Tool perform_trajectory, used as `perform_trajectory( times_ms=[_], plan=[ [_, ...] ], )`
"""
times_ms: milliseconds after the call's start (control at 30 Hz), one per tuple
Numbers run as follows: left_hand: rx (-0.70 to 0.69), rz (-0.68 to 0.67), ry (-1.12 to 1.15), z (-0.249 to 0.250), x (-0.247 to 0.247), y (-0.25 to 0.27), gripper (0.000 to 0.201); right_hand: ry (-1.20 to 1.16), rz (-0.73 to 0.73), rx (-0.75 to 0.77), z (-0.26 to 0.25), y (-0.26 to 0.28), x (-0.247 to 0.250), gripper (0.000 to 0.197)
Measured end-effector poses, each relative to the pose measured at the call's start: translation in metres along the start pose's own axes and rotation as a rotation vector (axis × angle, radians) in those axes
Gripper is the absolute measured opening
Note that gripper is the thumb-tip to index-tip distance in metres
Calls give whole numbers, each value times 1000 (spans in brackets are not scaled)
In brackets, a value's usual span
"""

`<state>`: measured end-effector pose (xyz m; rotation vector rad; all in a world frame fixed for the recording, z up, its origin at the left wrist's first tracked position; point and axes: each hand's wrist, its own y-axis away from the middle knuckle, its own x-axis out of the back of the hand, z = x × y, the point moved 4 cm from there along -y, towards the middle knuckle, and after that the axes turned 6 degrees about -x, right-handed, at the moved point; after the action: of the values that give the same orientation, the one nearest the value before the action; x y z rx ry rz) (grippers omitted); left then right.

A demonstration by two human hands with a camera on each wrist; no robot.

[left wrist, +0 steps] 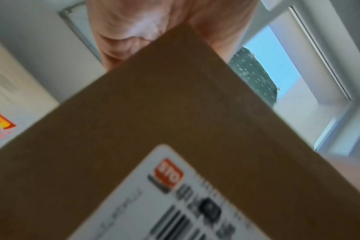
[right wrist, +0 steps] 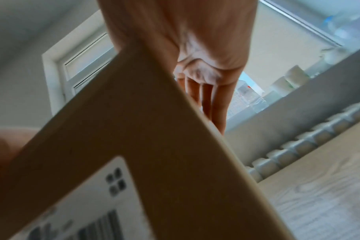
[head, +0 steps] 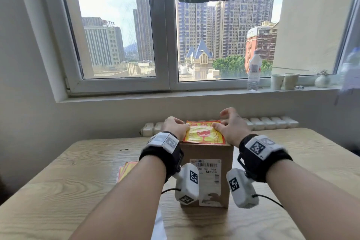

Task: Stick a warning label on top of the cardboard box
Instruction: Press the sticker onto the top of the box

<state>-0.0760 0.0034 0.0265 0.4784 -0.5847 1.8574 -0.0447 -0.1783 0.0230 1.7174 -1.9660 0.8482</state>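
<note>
The box (head: pixel 207 163) stands upright on the wooden surface (head: pixel 58 191), its tall side with a white shipping slip (head: pixel 208 169) facing the person. The warning label (head: pixel 204 132), yellow with a red border and a red mark in the middle, lies flat on the box top, its long axis running left to right and its near edge reaching the box's front edge. The left hand (head: pixel 175 127) sits at the label's left edge with fingers curled inward, fingertips on or pinching that edge; the head view does not show which. The right hand (head: pixel 230 126) rests on the label's right part, thumb pressed down onto it, the other fingers loosely spread and partly raised past the far corner. The wrist views show only each palm above the box's upper edge, blurred, so the grip cannot be read there. A stack of further labels (head: pixel 124 170) lies on the surface left of the box, partly hidden by the left forearm. On the windowsill stand a bottle (head: pixel 254 72) and two paper cups (head: pixel 284 82).
</note>
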Motion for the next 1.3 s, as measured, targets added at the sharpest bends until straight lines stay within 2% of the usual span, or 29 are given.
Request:
perform_trajectory(
  times_ms=[67,133,200,300,433,533,633,733,800,933,1067,1133,1300],
  plan=[
    [-95,25,-34,6,-4,1,23,68,28,90,-7,3,-2,28],
    [-187,-40,-35,8,-13,-2,39,130,22,174,-13,5,-2,15],
    [-228,-114,-57,8,-19,-2,50,139,-17,179,-12,6,-1,20],
    [-210,-161,-68,7,-19,1,52,122,-58,123,-9,9,1,24],
    [-171,-102,-141,6,-15,5,43,199,-18,47,-9,12,3,32],
    [-145,-78,-133,6,-15,9,42,252,-63,51,-12,14,3,35],
    [-82,-49,-44,1,-14,9,41,201,-126,53,-11,14,1,32],
    [21,-41,98,-2,-9,12,41,176,-109,-21,-6,14,1,38],
    [91,-74,154,-6,-7,16,44,105,-93,-82,-2,16,2,46],
    [185,-136,287,-19,0,27,52,-190,-132,-229,10,29,7,61],
    [230,-217,308,-21,-1,36,33,-321,-242,-380,21,42,-1,48],
    [190,-206,273,-17,-2,35,26,-347,-266,-413,18,44,-5,39],
    [136,-158,242,-14,-6,11,46,-352,-215,-379,3,23,-5,42]
  ],
)
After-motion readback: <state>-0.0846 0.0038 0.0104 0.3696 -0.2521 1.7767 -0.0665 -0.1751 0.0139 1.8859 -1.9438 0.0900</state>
